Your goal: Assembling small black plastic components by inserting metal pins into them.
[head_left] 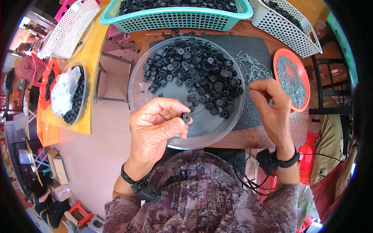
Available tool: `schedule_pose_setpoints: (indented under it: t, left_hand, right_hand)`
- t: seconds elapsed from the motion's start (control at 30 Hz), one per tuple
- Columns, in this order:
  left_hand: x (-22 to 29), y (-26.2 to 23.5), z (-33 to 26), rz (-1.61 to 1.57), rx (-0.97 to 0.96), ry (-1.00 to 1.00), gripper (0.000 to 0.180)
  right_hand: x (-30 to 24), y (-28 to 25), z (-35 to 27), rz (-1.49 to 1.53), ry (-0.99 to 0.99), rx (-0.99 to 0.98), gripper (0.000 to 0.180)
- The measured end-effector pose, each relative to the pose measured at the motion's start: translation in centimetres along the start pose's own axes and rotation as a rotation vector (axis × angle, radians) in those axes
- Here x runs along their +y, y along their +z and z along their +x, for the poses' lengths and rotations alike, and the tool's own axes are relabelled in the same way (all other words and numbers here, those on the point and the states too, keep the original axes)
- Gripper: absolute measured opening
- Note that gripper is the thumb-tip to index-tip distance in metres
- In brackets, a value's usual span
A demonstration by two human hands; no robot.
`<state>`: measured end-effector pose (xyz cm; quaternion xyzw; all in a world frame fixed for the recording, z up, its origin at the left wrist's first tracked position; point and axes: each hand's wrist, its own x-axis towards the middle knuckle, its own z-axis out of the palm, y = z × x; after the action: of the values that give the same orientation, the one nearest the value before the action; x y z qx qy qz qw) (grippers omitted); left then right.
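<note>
Spreading across the far half of the view, a brown wooden table (248, 138) carries a dark textured mat (248, 46), and on the mat sits a clear round plastic tray (136, 89) heaped with small black plastic caps (198, 70). Loose silver screws (248, 66) lie on the mat to the right of the tray, and further right an orange dish (279, 58) holds more of them. At the far edge stand a teal basket (175, 17) of black parts and a white basket (287, 27), both cut off by the frame.

The left hand (155, 124) pinches one black cap (186, 117) between thumb and fingertips, over the near side of the tray. The right hand (272, 105) hovers over the mat's right side with fingertips drawn together; whatever it grips is too thin to make out.

To the left, a yellow table (87, 77) bears another clear tray with black parts and something white, beside a white basket (66, 31). Pale floor shows between the tables. At the near left, a seated person (48, 206) and cardboard boxes are bent by the lens. Red stools at the near right are only partly seen.
</note>
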<state>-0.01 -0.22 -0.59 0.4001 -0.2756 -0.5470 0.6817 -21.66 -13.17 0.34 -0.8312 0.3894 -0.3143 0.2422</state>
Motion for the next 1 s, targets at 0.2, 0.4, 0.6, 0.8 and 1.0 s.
schedule_pose_setpoints:
  t: [0.2, 0.4, 0.6, 0.8, 1.0]
  left_hand:
    - [-0.1, 0.1, -0.2, 0.067, 0.04, -0.019, 0.028]
    - [-0.1, 0.3, -0.5, 0.049, 0.068, -0.021, 0.025]
    - [-0.3, 0.1, -0.6, 0.064, 0.051, 0.004, 0.025]
    - [0.0, 0.6, -0.6, 0.077, 0.077, -0.01, 0.025]
    - [-0.3, 0.3, -0.7, 0.055, 0.063, -0.018, 0.023]
  right_hand:
    - [-5.5, 2.6, -0.6, 0.642, 0.061, -0.026, 0.015]
    - [-6.9, 5.3, -0.9, 0.79, -0.003, -0.069, 0.014]
    - [-6.3, 6.1, -1.1, 0.745, -0.071, -0.023, 0.016]
    - [-6.4, 6.2, -1.2, 0.712, -0.099, 0.023, 0.017]
    - [-6.2, 6.8, -1.5, 0.685, -0.133, 0.073, 0.019]
